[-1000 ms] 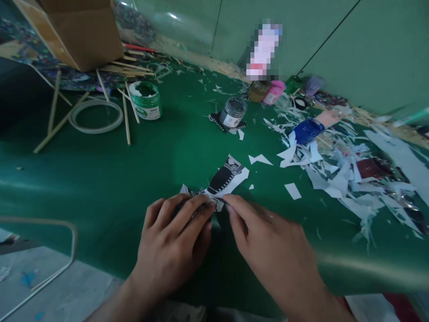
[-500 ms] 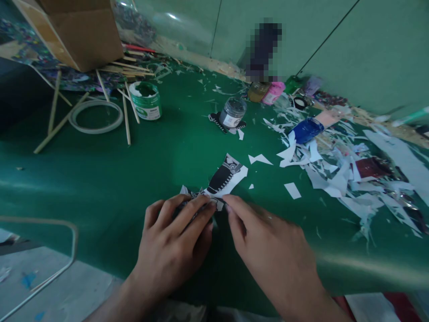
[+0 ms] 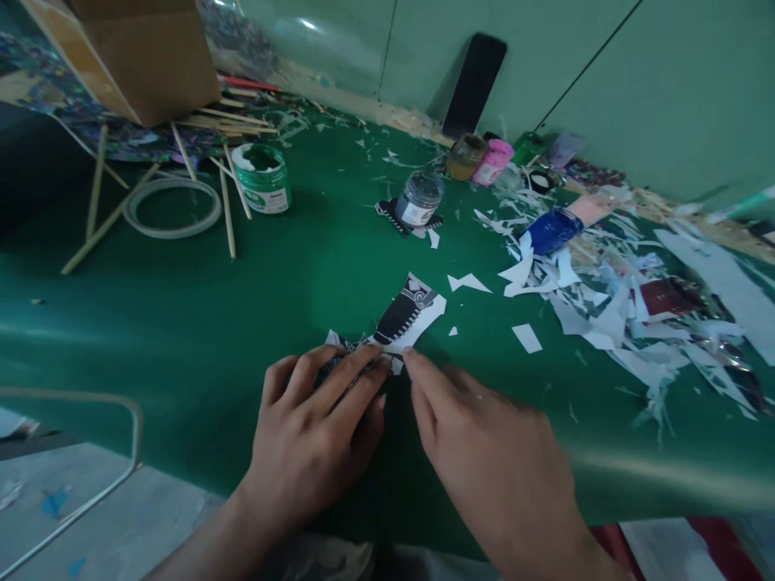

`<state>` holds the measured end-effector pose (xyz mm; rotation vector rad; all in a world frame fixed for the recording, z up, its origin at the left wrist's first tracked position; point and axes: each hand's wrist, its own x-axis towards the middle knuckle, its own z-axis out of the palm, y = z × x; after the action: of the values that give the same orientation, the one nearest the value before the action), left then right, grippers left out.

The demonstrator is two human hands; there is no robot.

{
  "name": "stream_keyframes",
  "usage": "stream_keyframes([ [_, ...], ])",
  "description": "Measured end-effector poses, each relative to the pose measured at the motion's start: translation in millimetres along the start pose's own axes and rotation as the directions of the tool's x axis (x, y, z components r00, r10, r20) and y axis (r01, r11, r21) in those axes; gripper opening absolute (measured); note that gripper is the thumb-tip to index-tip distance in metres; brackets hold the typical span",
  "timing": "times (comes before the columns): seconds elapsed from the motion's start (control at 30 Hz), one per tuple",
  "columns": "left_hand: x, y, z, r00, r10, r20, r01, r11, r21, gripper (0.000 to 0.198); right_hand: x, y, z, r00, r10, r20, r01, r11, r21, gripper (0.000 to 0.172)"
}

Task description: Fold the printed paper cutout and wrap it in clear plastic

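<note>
Green table cover strewn with paper scraps and paint jars. Near its front edge, left hand and right hand press fingertips onto a black-and-white paper cutout, lying flat.

Cutout partly under left hand

**Printed cutout lying flat**

A small paper cutout, printed black with a white border, is lying flat on the green mat, close to its near edge at centre, stretching diagonally from near-left toward far-right.
</note>
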<state>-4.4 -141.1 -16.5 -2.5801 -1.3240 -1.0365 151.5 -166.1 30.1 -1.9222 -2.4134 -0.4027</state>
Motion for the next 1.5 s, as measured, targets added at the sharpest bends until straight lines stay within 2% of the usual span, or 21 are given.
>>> stream_keyframes([
  [0.3, -2, -1, 0.9, 1.0, 0.002, 0.006, -0.002, 1.0, 0.01, 0.021, -3, 9, -1, 0.994, -0.098, 0.055, 0.103, 0.991, -0.084, 0.04],
  [0.57, -2, 1, 0.8, 1.0, -0.013, 0.017, 0.013, 1.0, 0.012, 0.023, -18, 13, -8, 0.999, 0.0, 0.035, 0.001, 1.0, -0.028, 0.031],
  [0.67, -3, 0, 1.0, 1.0, -0.003, 0.031, 0.003, 1.0, -0.005, 0.024, -22, 18, -8, 0.999, 0.035, -0.031, -0.034, 0.999, 0.025, 0.032],
  [0.77, -2, -2, 0.3, 0.999, 0.001, 0.042, 0.0, 0.999, -0.036, 0.023, -18, 18, 0, 0.998, -0.016, -0.062, 0.023, 0.993, 0.112, 0.034],
  [0.87, 0, -4, -1.9, 0.996, 0.007, 0.089, -0.002, 0.998, -0.057, 0.021, -14, 20, 10, 0.996, -0.086, -0.016, 0.088, 0.982, 0.165, 0.035],
  [1.07, -1, -6, -3.4, 0.994, 0.012, 0.11, -0.007, 0.999, -0.044, 0.022, -21, 38, 15, 0.999, 0.009, -0.047, -0.003, 0.993, 0.115, 0.029],
  [1.23, -1, -5, -3.5, 0.995, 0.032, 0.092, -0.029, 0.999, -0.027, 0.023, -19, 27, 16, 0.995, -0.098, -0.002, 0.096, 0.978, 0.185, 0.039],
  [1.37, -1, -3, -5.5, 0.996, 0.002, 0.086, -0.004, 1.0, 0.017, 0.024, -21, 21, 18, 0.998, -0.062, -0.015, 0.063, 0.983, 0.173, 0.034],
  [1.5, -4, -1, -5.2, 0.997, -0.01, 0.077, 0.006, 0.999, 0.044, 0.028, -27, 36, 17, 0.999, -0.01, -0.044, 0.016, 0.99, 0.142, 0.032],
])
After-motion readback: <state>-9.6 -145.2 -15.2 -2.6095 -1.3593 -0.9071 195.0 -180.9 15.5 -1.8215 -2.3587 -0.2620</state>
